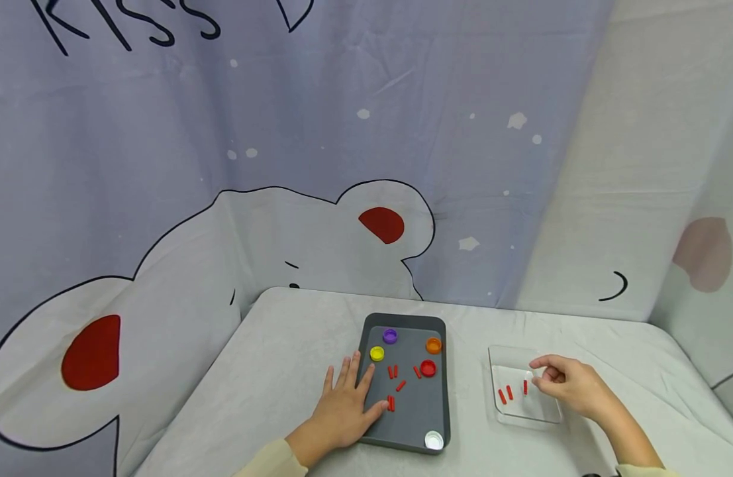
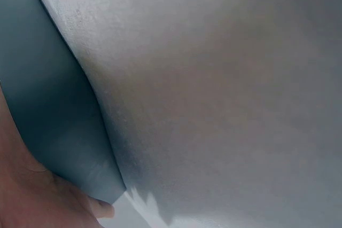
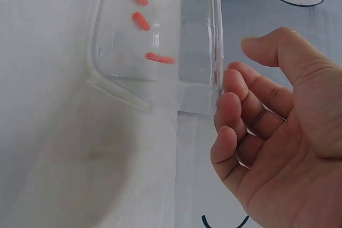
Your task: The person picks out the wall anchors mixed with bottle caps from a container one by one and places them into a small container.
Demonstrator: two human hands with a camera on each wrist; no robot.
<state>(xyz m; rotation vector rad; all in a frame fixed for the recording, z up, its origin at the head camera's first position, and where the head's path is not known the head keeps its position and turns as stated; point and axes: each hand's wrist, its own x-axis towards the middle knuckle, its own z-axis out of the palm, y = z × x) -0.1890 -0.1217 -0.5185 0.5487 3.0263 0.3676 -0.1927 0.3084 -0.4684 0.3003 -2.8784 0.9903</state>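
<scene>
My left hand (image 1: 342, 411) lies with fingers spread over the left rim of a dark grey tray (image 1: 414, 424). Its thumb reaches inside, close to a pair of small red sticks (image 1: 391, 403). In the left wrist view, part of this hand (image 2: 37, 196) touches the tray's side wall (image 2: 59, 94). My right hand (image 1: 571, 384) hovers at the right side of a clear plastic box (image 1: 524, 419), its thumb and index finger apart with nothing between them. Three red sticks show at the box, one of them (image 3: 160, 58) slightly blurred; whether it touches the bottom I cannot tell.
Inside the tray are purple (image 1: 390, 336), yellow (image 1: 377, 354), orange (image 1: 434, 345) and red (image 1: 428, 368) round caps, and a white or clear one (image 1: 434, 440) at the near right corner. More red sticks lie scattered between them. A white cloth (image 1: 271, 371) covers the table.
</scene>
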